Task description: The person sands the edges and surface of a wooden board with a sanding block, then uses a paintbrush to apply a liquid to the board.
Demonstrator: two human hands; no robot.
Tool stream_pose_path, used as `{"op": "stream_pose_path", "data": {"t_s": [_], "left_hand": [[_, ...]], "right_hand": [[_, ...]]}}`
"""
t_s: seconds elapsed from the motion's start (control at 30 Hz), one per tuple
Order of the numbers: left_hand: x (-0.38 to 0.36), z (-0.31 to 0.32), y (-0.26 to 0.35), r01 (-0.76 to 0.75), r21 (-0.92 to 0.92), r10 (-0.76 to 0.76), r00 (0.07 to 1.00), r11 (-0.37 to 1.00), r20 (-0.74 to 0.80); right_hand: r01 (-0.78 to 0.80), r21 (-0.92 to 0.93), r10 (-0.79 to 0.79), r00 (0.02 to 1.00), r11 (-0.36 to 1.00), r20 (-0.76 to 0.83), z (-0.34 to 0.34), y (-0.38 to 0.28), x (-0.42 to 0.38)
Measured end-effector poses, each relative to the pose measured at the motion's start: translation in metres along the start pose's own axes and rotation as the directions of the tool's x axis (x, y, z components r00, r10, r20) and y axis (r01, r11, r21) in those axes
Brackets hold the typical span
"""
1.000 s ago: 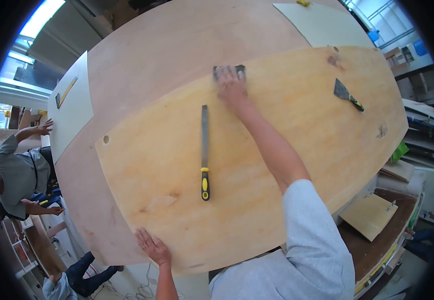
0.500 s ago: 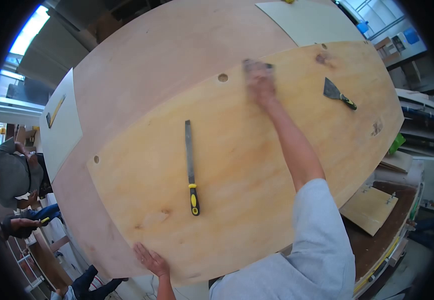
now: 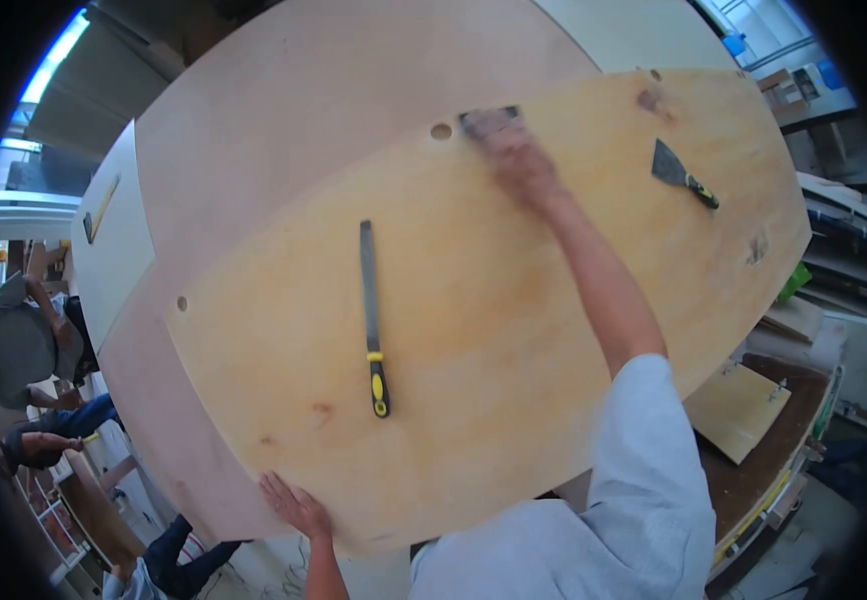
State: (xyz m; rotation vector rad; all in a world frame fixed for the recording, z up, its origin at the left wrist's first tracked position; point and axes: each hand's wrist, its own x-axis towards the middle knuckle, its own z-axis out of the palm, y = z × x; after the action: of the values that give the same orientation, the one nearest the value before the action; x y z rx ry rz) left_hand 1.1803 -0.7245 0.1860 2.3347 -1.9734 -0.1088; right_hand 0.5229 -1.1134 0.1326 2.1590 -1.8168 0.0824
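Note:
A large wooden panel (image 3: 474, 350) with a curved outline lies in front of me. My right hand (image 3: 519, 165) is wrapped over a dark sanding block (image 3: 466, 122), pressed on the panel near its far edge, just right of a round hole (image 3: 441, 131); motion blurs the fingers. My left hand (image 3: 296, 505) rests flat on the panel's near left edge with its fingers spread, holding nothing. Between the hands lies a file (image 3: 371, 290) with a black and yellow handle. A putty knife (image 3: 682, 172) lies on the panel to the right.
Under the panel is a larger pinkish board (image 3: 254, 110). A hammer (image 3: 102, 208) lies on a white sheet (image 3: 124, 265) at the left; another white sheet (image 3: 644, 35) is at the far right. Other people (image 3: 24, 330) are at the left. A small board (image 3: 739, 410) lies on a lower brown surface.
My right hand has moved left with the sanding block, nearer the round hole. My left hand stays on the panel. The whole view has shifted slightly.

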Motion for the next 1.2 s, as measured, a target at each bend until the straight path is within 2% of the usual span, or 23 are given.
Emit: {"op": "stream_pose_path", "data": {"t_s": [0.03,0.07,0.13,0.23,0.3,0.37,0.47,0.53,0.6,0.63,0.67,0.7,0.77,0.87,0.9,0.93,0.97,1.07,1.1,1.17,1.2], "left_hand": [[0.003,0.003,-0.003,-0.003,0.016,0.003,1.0,1.0,-0.008],[0.003,0.004,-0.005,-0.02,0.02,0.02,1.0,1.0,-0.016],[0.003,0.004,-0.008,-0.048,0.031,0.05,0.998,0.998,-0.036],[0.001,0.004,-0.008,-0.025,0.004,0.025,1.0,1.0,-0.014],[0.0,0.002,-0.005,-0.028,0.008,0.028,1.0,1.0,-0.013],[0.004,0.003,-0.003,-0.02,0.001,0.02,1.0,1.0,-0.02],[-0.003,0.008,-0.008,-0.015,-0.002,0.015,1.0,1.0,-0.019],[-0.001,0.012,-0.014,-0.04,0.024,0.041,0.998,0.999,-0.05],[0.003,0.009,-0.007,-0.03,0.006,0.03,0.999,1.0,-0.035],[0.001,0.005,-0.006,-0.026,0.0,0.026,0.999,1.0,-0.022],[-0.001,0.003,-0.008,-0.034,0.016,0.034,0.999,0.999,-0.021],[0.0,0.004,-0.007,-0.043,0.024,0.044,0.999,0.999,-0.028],[-0.001,0.005,-0.005,-0.046,0.025,0.047,0.998,0.999,-0.04],[-0.004,0.007,-0.006,-0.05,0.004,0.05,0.998,0.999,-0.046],[-0.003,0.009,-0.008,-0.051,0.004,0.051,0.997,0.999,-0.056],[-0.001,0.009,-0.01,-0.053,0.008,0.053,0.996,0.999,-0.067],[0.002,0.01,-0.011,-0.058,0.002,0.058,0.995,0.998,-0.079],[-0.002,0.01,-0.011,-0.07,-0.008,0.069,0.993,0.997,-0.095],[-0.001,0.011,-0.012,-0.073,-0.006,0.072,0.992,0.997,-0.103],[-0.001,0.011,-0.013,-0.071,-0.002,0.071,0.991,0.997,-0.114],[-0.002,0.011,-0.013,-0.069,-0.002,0.068,0.991,0.998,-0.116]], "right_hand": [[0.023,-0.24,-0.017,0.999,0.971,0.029,-0.008,0.02,-0.006],[-0.118,-0.26,0.207,0.916,0.958,0.345,-0.039,0.037,-0.001],[-0.263,-0.32,0.401,0.753,0.91,0.521,-0.058,0.045,0.004],[-0.312,-0.316,0.397,0.882,0.896,0.256,-0.046,0.034,-0.013],[-0.313,0.137,0.304,0.949,0.94,0.087,-0.06,-0.028,-0.042],[-0.116,0.452,0.113,0.993,0.885,0.034,-0.074,-0.076,-0.078],[0.012,0.407,-0.027,0.999,0.914,0.031,-0.088,-0.051,-0.115],[-0.247,0.348,0.244,0.968,0.904,0.053,-0.073,-0.021,-0.125],[-0.484,0.311,0.484,0.871,0.818,0.083,-0.066,-0.004,-0.131],[-0.33,-0.037,0.331,0.943,0.943,0.025,-0.061,-0.018,-0.135],[-0.337,0.224,0.338,0.941,0.915,0.033,-0.058,-0.046,-0.147],[-0.319,0.466,0.346,0.938,0.825,0.029,-0.076,-0.086,-0.151],[-0.016,0.496,-0.019,0.998,0.868,0.066,-0.112,-0.141,-0.168],[0.031,0.523,-0.081,0.994,0.851,0.073,-0.106,-0.12,-0.2],[-0.099,0.454,0.075,0.995,0.885,0.071,-0.1,-0.092,-0.205],[-0.129,0.059,0.123,0.987,0.99,0.108,-0.081,-0.059,-0.214],[-0.131,-0.346,0.183,0.976,0.929,0.122,-0.067,-0.04,-0.221],[-0.379,0.007,0.379,0.925,0.925,0.026,-0.077,-0.062,-0.227],[-0.352,0.049,0.338,0.923,0.935,0.181,-0.084,-0.096,-0.234],[-0.211,0.217,0.185,0.974,0.953,0.131,-0.142,-0.177,-0.241],[-0.16,0.331,0.132,0.986,0.93,0.104,-0.157,-0.194,-0.261]]}}
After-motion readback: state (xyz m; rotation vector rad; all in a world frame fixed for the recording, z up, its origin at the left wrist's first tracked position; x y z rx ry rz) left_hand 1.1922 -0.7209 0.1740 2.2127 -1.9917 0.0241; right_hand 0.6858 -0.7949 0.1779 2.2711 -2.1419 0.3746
